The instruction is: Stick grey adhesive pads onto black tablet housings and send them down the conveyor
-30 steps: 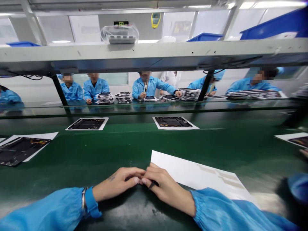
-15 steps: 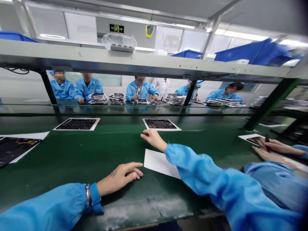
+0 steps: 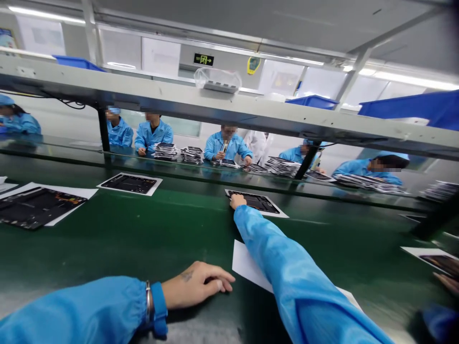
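Observation:
My right hand [image 3: 237, 200] reaches far across the green bench, at the left end of a black tablet-like panel with exposed inner parts [image 3: 263, 203], which lies on a white sheet. Its fingers are curled over that end, and what they grip is hidden. My left hand [image 3: 199, 285] is low over the near bench, palm down, fingers loosely stretched and holding nothing. Just right of its fingertips is a white paper sheet [image 3: 247, 267], partly covered by my right sleeve.
Two more panels on white sheets, a middle one [image 3: 129, 183] and a nearer one [image 3: 38, 208], lie to the left. A co-worker's hand [image 3: 448, 283] is beside another panel at right. An overhead shelf [image 3: 172, 98] spans the bench. Several people sit beyond, by stacked panels.
My right hand has moved forward to the panel, its fingers now curled at the panel's end. My left hand stays low near the paper. The view has turned left and tilted.

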Available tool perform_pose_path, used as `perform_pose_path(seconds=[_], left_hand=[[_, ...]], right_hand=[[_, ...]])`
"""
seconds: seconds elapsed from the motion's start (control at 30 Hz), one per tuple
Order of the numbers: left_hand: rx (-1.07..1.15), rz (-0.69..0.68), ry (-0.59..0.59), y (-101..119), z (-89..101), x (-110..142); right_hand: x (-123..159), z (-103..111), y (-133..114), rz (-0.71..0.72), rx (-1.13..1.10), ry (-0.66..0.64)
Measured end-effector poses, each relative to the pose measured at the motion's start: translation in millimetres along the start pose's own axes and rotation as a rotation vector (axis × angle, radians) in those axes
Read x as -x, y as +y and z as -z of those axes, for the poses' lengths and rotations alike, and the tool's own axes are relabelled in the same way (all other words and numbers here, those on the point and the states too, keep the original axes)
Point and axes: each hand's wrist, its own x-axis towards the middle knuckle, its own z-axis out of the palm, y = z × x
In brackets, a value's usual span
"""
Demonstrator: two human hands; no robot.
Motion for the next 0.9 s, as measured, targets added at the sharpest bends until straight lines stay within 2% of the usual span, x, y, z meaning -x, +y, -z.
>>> perform_pose_path(seconds=[0.07,0.13,0.23,0.3,0.37,0.43,0.47,0.53,0.6,0.67,0.73,0.83,0.9], left_hand=[[-0.013,-0.001,0.035,-3,0.9,-1],[-0.115,-0.039,0.140,-7,7.1,-2],[-0.502,-0.158,0.348,-12,26.5,-7],[-0.853,-0.218,0.413,-9,41.7,-11],[-1.175,-0.233,0.410,-2,53.3,-14],[-1.388,-0.205,0.357,9,57.8,-12],[-1.447,-0.194,0.319,16,57.1,-9],[-1.500,-0.209,0.241,27,51.4,3],[-1.513,-0.282,0.202,33,41.8,24],[-1.518,-0.353,0.190,31,29.4,50],[-1.509,-0.409,0.160,20,13.3,77],[-1.465,-0.363,0.151,-5,-14.2,113],[-1.418,-0.333,0.110,-20,-27.1,131]], right_hand=[[4,7,-3,0.050,-0.006,0.001],[14,18,-5,0.121,-0.021,0.008],[44,36,-5,0.265,-0.064,0.028],[76,46,-3,0.381,-0.112,0.036],[116,55,1,0.494,-0.171,0.037],[157,64,7,0.593,-0.232,0.027],[178,68,11,0.676,-0.279,0.023],[214,77,21,0.933,-0.443,0.059],[242,85,35,1.030,-0.623,0.097],[260,91,53,0.911,-0.799,0.140],[269,93,76,0.678,-0.959,0.231],[274,90,112,0.315,-1.067,0.419],[274,84,137,0.107,-1.070,0.482]])
